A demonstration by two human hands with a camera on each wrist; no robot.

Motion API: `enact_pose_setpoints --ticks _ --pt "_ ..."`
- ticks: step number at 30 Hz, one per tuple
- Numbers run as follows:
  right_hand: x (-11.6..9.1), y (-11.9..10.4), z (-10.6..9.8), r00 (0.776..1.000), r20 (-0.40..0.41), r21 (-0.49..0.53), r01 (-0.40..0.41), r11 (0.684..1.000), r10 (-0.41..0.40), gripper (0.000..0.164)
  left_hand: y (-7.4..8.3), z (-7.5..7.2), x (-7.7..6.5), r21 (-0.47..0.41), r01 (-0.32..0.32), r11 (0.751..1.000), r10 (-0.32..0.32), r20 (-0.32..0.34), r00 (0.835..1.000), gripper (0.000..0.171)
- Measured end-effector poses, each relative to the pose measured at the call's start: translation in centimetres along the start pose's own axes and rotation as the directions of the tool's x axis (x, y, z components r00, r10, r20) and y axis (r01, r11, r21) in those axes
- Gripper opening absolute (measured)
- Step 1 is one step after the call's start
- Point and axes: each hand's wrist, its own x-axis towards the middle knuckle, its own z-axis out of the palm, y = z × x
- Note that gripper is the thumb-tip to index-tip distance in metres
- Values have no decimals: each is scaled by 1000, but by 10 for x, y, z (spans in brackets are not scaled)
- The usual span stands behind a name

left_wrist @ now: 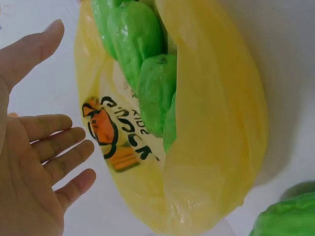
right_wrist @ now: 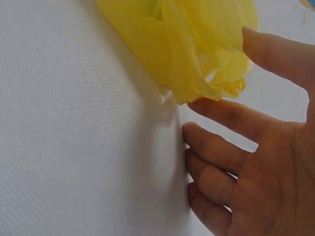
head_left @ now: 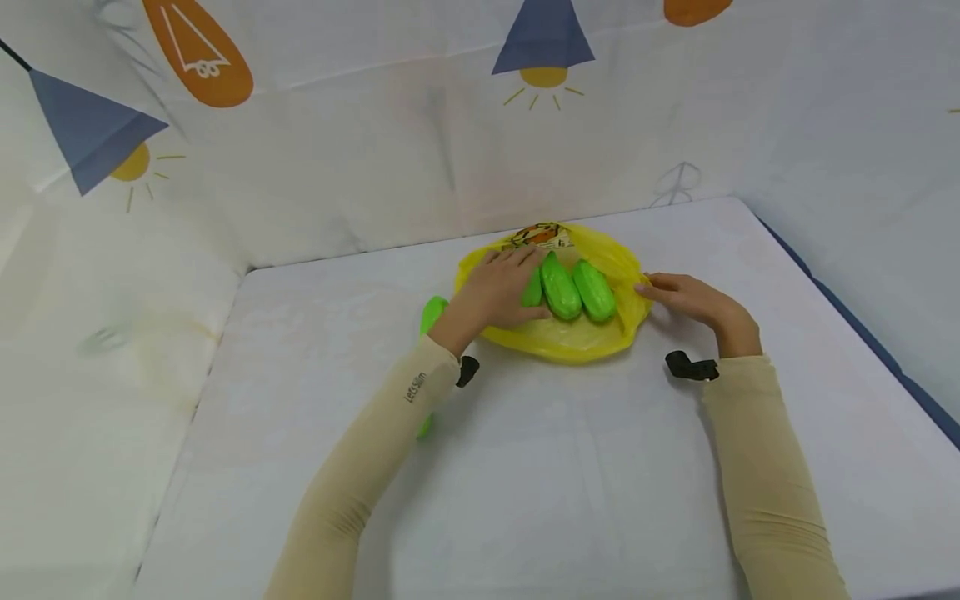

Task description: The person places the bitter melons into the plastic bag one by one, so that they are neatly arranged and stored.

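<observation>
A yellow plastic bag (head_left: 570, 346) lies with its mouth open at the back of the table. Several shiny green, long vegetables (head_left: 561, 287) rest inside it, partly covered by the bag's wall in the left wrist view. My left hand (head_left: 498, 292) is over the bag's left side in the head view, fingers spread. Seen from the left wrist, that hand (left_wrist: 34, 157) holds nothing and lies beside the printed side of the bag. At the bag's right edge, my right hand (head_left: 693, 302) holds the yellow plastic between thumb and index finger (right_wrist: 231, 115).
Left of the bag, another green vegetable (head_left: 433, 310) lies on the white tabletop (head_left: 555, 467), partly behind my left arm. A green end (head_left: 425, 427) shows nearer, beside the sleeve. A printed cloth wall (head_left: 360, 167) stands behind the table.
</observation>
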Motion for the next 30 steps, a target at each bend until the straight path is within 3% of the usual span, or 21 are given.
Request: enact_pose_setpoints --ticks 7,14,22,30 --pt "0 1 1 1000 6 -1 0 1000 0 96 -12 -1 -16 22 15 1000 -15 -35 999 98" --pt "2 1 0 1000 6 0 -10 1000 10 98 -34 -5 -32 43 81 996 -80 -24 997 103" --pt "0 0 1 1000 10 1 -25 1000 25 98 -62 -4 -59 4 113 994 -113 -34 993 107" --pt "0 -2 0 1000 12 -1 -25 1000 25 98 -86 7 -86 -61 147 987 -147 -1 989 116"
